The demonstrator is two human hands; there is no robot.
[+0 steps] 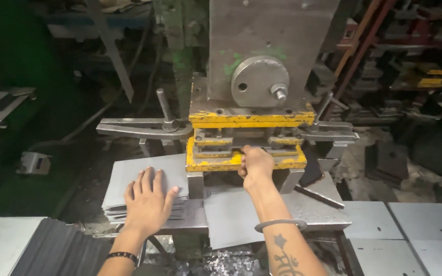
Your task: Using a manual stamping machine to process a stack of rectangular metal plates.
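My left hand (147,200) lies flat, fingers spread, on top of a stack of thin grey metal sheets (129,179) left of the press. My right hand (255,164) reaches forward to the yellow die set (216,164) of the grey press (262,61), fingers closed at the slot between its plates; what they grip is hidden. A single grey sheet (231,217) lies on the bed under my right forearm, hanging over the front edge.
A clamp bar with an upright bolt (144,128) juts left of the die, another bar (333,135) juts right. Flat grey plates (410,235) lie at the lower right, a dark ribbed stack (57,250) at the lower left. Red shelving (415,46) stands behind.
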